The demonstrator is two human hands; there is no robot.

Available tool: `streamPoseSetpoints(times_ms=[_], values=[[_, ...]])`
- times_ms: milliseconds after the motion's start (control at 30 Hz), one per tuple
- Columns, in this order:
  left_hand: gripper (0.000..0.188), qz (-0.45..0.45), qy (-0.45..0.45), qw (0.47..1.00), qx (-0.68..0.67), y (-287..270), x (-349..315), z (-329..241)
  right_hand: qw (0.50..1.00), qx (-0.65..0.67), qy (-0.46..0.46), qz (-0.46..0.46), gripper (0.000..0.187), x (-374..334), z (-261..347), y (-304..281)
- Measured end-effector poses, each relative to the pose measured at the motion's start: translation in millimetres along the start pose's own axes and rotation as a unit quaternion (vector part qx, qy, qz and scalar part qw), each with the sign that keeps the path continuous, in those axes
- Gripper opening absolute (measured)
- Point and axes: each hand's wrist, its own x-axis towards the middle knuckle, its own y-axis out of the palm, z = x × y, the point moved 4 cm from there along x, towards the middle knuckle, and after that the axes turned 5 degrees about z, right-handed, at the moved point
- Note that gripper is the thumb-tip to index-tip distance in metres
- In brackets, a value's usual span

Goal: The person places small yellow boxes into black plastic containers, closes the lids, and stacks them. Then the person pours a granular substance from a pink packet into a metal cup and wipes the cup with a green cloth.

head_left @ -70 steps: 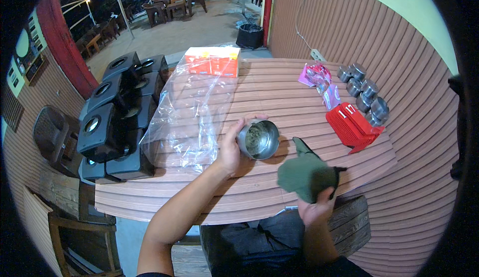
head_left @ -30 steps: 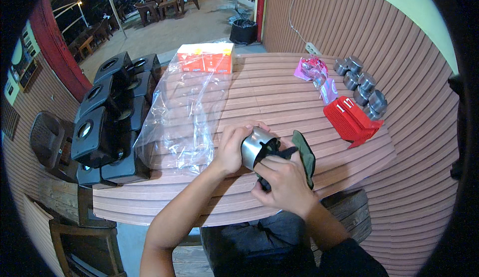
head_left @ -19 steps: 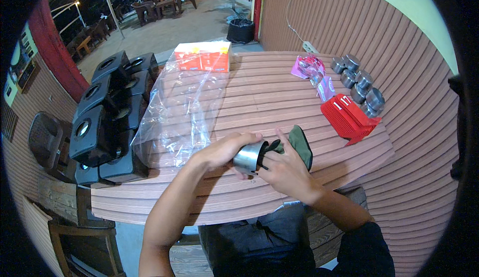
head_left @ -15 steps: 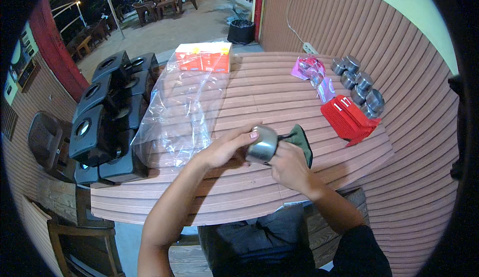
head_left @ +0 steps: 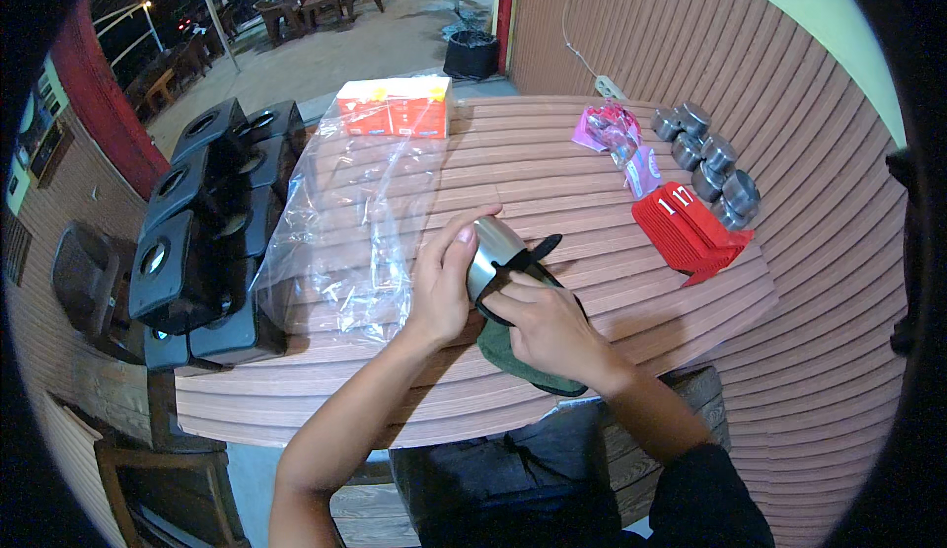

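My left hand (head_left: 441, 280) is closed around the side of a silver metal cup (head_left: 495, 244), tilted with its opening toward my right hand. The fingers of my right hand (head_left: 552, 323) reach into the cup's mouth, pressing a dark green cloth (head_left: 513, 356) with a black edge. Most of the cloth hangs below that hand, and a dark corner sticks out beyond the cup. The cup's inside and my right fingertips are largely hidden.
Stacked black boxes with round openings (head_left: 178, 252) stand at the left, beside a clear plastic bag (head_left: 345, 242). An orange-and-white tissue pack (head_left: 395, 114) sits at the back. Rightward lie pink-purple packets (head_left: 607, 132), several metal cups (head_left: 710, 183) and a red ribbed stack (head_left: 681, 227).
The cup has tilted and shifted slightly left, its opening now showing. My right fingers have gone into its mouth. The cloth has swung from beyond my right hand to below it.
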Motion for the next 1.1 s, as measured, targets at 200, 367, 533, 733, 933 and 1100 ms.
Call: streamPoseSetpoints(times_ms=[200,367,533,733,933,1100], values=[[0.06,0.032,-0.163,0.981,0.097,-9,9,-5,0.981,-0.194,-0.019,0.005,0.015,8,-3,0],[0.066,0.081,-0.265,0.961,0.018,-7,11,4,0.978,0.136,0.009,-0.155,0.031,-7,-23,-17],[0.077,0.061,-0.311,0.944,-0.087,-19,13,13,0.715,0.613,0.147,-0.302,0.044,-39,-50,-29],[0.082,0.104,-0.316,0.911,-0.244,-15,11,11,0.617,0.71,0.126,-0.315,0.058,-57,-37,-37],[0.078,0.056,-0.281,0.919,-0.271,2,7,14,0.99,0.074,0.105,-0.052,0.062,-28,20,-31],[0.072,0.067,-0.224,0.949,-0.213,11,0,11,0.986,-0.124,0.086,-0.078,0.062,3,48,-13]])
